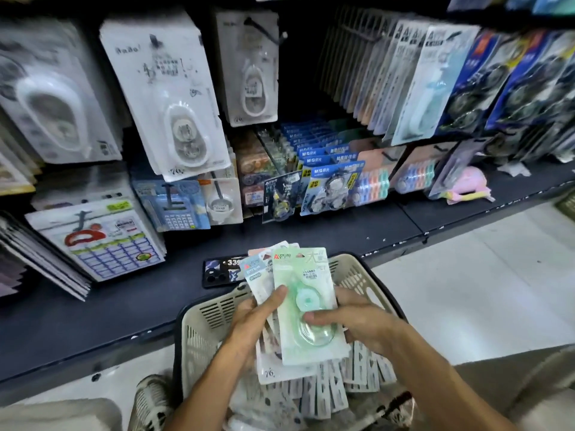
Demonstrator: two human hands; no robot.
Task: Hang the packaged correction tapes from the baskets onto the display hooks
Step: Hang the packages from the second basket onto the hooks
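Over a beige plastic basket [199, 325] I hold a fanned stack of packaged correction tapes. My left hand [255, 318] grips the stack from the left, thumb on the front. The front pack is pale green [306, 309], and my right hand [351, 325] pinches it at its right edge with fingers on the blister. More grey-and-white packs [329, 390] lie in the basket below. Above, white correction tape packs [169, 94] hang on the display hooks, and one black hook [264, 29] shows above a single pack.
A dark shelf ledge [124, 306] runs in front of the basket with a phone [222, 272] lying on it. Rows of other stationery packs [329, 178] stand on the shelf and hang at right [420, 82]. A shoe [151, 399] is beside the basket on the pale floor.
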